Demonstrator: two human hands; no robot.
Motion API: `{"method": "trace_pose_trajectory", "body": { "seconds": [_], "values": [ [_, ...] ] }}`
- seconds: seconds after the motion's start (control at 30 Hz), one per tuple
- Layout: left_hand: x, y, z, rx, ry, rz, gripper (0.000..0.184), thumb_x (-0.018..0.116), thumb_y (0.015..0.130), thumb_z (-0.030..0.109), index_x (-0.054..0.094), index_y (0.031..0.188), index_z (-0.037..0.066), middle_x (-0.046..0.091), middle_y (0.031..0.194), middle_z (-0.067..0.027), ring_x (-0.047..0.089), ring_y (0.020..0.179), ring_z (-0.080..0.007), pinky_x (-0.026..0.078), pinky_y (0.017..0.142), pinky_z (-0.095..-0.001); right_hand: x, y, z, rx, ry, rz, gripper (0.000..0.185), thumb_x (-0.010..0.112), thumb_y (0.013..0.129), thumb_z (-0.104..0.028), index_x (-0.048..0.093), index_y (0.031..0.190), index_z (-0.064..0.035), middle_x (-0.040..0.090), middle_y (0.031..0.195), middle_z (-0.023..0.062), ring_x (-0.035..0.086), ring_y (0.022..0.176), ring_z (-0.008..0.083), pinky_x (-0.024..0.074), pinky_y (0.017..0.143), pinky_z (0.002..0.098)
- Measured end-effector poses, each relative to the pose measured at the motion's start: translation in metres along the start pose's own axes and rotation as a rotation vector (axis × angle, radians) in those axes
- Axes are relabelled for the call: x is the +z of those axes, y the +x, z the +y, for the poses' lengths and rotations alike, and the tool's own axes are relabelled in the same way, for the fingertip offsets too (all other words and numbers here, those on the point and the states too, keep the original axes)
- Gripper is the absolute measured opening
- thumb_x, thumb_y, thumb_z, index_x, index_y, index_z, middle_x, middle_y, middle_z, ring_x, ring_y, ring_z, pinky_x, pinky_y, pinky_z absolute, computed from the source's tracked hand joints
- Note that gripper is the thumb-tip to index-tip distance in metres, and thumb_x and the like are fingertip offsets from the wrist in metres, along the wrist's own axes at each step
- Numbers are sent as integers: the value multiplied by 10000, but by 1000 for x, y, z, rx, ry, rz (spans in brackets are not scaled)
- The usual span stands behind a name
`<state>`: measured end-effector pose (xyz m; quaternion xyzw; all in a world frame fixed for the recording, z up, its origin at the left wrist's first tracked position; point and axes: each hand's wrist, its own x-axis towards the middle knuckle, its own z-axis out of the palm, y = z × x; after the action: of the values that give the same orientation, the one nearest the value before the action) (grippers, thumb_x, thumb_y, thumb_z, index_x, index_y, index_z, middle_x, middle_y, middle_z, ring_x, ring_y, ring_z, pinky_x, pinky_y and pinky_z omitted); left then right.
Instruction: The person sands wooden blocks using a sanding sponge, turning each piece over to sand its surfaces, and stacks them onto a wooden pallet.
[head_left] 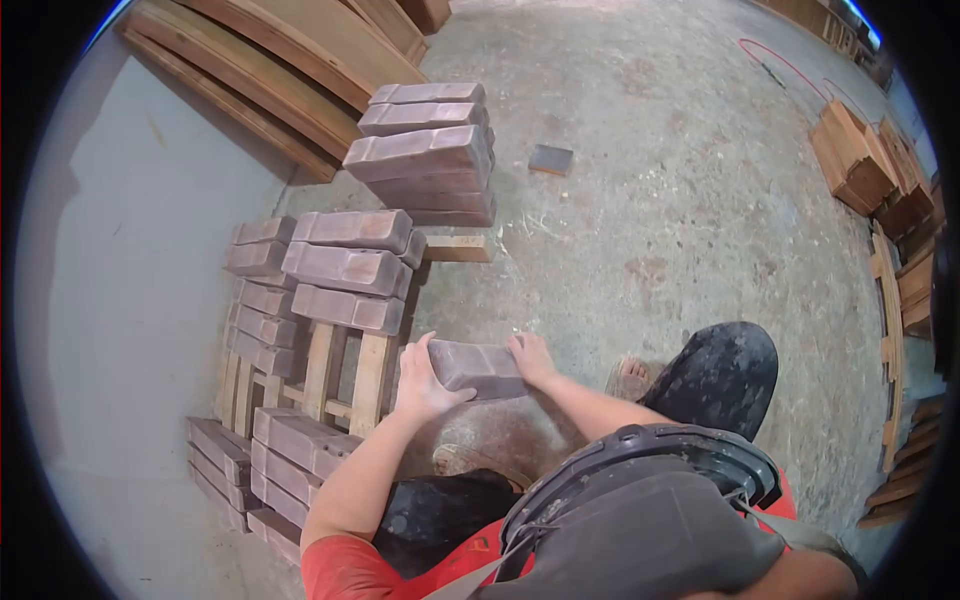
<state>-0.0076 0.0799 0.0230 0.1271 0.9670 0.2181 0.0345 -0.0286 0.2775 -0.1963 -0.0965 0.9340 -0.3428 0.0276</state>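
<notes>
Between my two hands is a dusty purplish-brown block [478, 366] with a stepped, shaped side, held low in front of my knees. My left hand [425, 388] grips its left end, thumb along the near side and fingers over the far edge. At the opposite end, my right hand [532, 358] has its fingers wrapped over the top corner; part of its grip is hidden. Similar blocks [345, 268] lie stacked on a wooden pallet [372, 378] to the left of my left hand. More of them [300, 455] are piled at the pallet's near end.
Beyond the pallet stands a taller stack of blocks [425, 160]. A small dark sanding-block-like piece [551, 159] lies on the concrete floor [660, 200]. Wooden panels [250, 60] lean on the left wall [130, 300]. Wooden pieces [850, 155] and a red hose [790, 62] are at right.
</notes>
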Motion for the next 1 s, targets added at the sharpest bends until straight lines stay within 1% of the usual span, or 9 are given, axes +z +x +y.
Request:
{"method": "trace_pose_trajectory", "body": {
  "seconds": [0.07,0.13,0.23,0.33,0.43,0.53,0.63,0.83,1.0],
  "values": [
    [-1,10,5,-147,-29,12,1102,891,534,352,290,1393,14,439,1222,-236,451,1153,-405,397,1008,-469,-45,17,-64,-9,394,-15,387,545,912,-322,546,1172,-34,540,1268,199,464,1240,394,381,1026,468],
    [17,13,-12,-295,-107,45,1129,876,559,366,248,1445,55,449,1217,-270,478,1129,-424,416,993,-479,-77,10,-128,-455,445,397,486,623,851,-267,487,1263,-49,502,1315,189,449,1258,382,353,1056,467],
    [11,9,-5,-241,-132,-58,1140,863,574,359,215,1484,135,434,1219,-305,463,1141,-450,416,995,-491,-85,1,-122,-468,433,344,618,666,797,-233,429,1335,-39,489,1331,196,445,1269,360,328,1079,459],
    [-5,4,-4,-245,-175,-103,1173,862,570,341,165,1500,193,402,1239,-326,432,1178,-463,396,1029,-491,-29,0,-34,-142,228,124,607,630,826,-251,424,1360,-48,490,1345,190,465,1238,361,354,1046,457],
    [-12,10,-10,-195,-167,-145,1203,870,558,334,135,1494,163,378,1268,-321,414,1200,-455,406,1028,-483,-81,24,-87,204,224,-255,582,603,854,-290,430,1358,-56,498,1333,184,469,1225,359,362,1021,460],
    [17,7,-45,140,46,-66,1262,910,527,339,101,1473,127,320,1328,-289,422,1200,-458,473,977,-469,-99,7,-157,-353,369,254,596,607,842,-341,467,1345,-53,511,1319,170,457,1241,366,333,1060,461],
    [-5,2,-17,-144,-56,-165,1287,920,523,380,81,1466,130,315,1334,-264,453,1172,-453,489,957,-481,-82,14,-131,-498,462,263,623,617,830,-352,468,1354,-50,483,1377,165,420,1301,356,296,1099,450],
    [-3,2,-43,-113,-1,-115,1215,922,526,365,149,1420,85,346,1312,-237,448,1205,-423,463,981,-476,16,18,23,-126,287,140,509,574,904,-319,484,1316,-34,509,1346,189,464,1265,353,338,1078,440],
    [1,14,-25,181,139,116,1109,930,506,336,272,1335,6,388,1280,-219,451,1193,-396,411,1016,-451,39,26,58,667,1035,67,709,557,903,-481,430,1370,36,489,1358,276,467,1274,393,351,1072,442]
  ]
}}
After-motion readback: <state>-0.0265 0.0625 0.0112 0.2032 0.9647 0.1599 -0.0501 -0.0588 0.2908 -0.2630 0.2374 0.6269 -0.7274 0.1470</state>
